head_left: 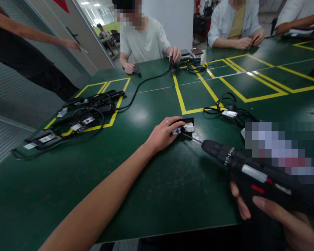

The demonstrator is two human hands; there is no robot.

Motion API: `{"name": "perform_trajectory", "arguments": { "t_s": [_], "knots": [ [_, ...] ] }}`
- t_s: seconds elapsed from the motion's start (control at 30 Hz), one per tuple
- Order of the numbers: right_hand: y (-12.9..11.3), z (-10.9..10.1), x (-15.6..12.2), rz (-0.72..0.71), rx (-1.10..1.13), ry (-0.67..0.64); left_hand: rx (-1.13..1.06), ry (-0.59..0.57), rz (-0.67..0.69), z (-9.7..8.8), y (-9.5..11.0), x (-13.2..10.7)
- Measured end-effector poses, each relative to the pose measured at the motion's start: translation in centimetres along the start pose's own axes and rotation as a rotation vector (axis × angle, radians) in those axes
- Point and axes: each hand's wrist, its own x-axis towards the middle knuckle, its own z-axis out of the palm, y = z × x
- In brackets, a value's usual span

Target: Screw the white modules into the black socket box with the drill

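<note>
My right hand (pixel 274 216) is wrapped round the grip of a black cordless drill (pixel 240 160) at the right. A long thin bit (pixel 192 137) runs from its chuck leftward to a small black box-shaped part (pixel 189 124) with white labels. Whether the tip touches that part I cannot make out. My left hand (pixel 166 132), a ring on one finger, presses the part against the green table, its fingers curled over the top. Some of the part is hidden under those fingers. Beside it on the tabletop lies a small whitish label or wrapper (pixel 197 137).
Black power adapters with cables (pixel 86 116) are heaped at the left. A coiled black cable (pixel 229 111) lies beyond the drill. Yellow tape (pixel 183 104) marks rectangles on the green table (pixel 146 195). Across it sits a person (pixel 149 42) handling a black device; other people are nearby.
</note>
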Motion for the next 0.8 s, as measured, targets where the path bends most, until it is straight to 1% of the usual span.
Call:
{"name": "perform_trajectory", "arguments": {
  "t_s": [0.2, 0.37, 0.53, 0.73, 0.8],
  "knots": [
    [0.43, 0.1, 0.3, 0.016, 0.057, -0.005, 0.011, -0.005, -0.002, -0.13, 0.11, 0.04],
    [0.31, 0.0, 0.2, 0.018, 0.021, -0.031, 0.008, -0.006, -0.002, -0.16, 0.12, 0.06],
    [0.16, 0.14, 0.06, 0.034, 0.037, -0.009, 0.004, -0.006, -0.002, -0.19, 0.17, 0.06],
    [-0.26, 0.22, 0.24, -0.023, -0.011, 0.014, 0.002, -0.001, 0.001, -0.11, 0.08, 0.02],
    [-0.15, 0.03, 0.21, -0.023, -0.008, 0.002, 0.005, -0.003, 0.001, -0.11, 0.06, 0.01]
  ]
}}
